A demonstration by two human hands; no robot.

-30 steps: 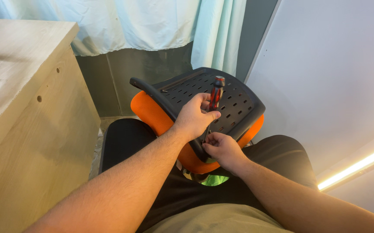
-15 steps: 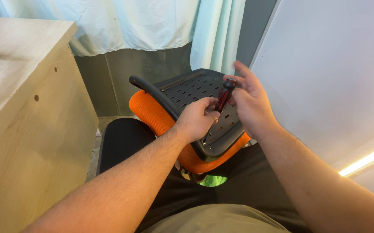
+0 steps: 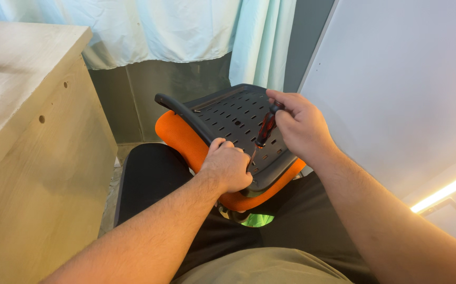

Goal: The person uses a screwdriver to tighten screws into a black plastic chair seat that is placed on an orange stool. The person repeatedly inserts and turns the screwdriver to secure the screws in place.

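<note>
The right hand grips a screwdriver, tip down on the perforated black chair panel in the lap; the left hand, closed, steadies its near edge. Fastening looks underway, unfinished.

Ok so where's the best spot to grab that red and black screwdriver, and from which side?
Probably the fat red and black handle of the screwdriver, taken from above and the right. It stands tilted, tip down on the perforated black plastic seat panel, so the handle is the free upper end. The right hand already wraps it there; the left hand occupies the panel edge on the tip's other side.
</note>
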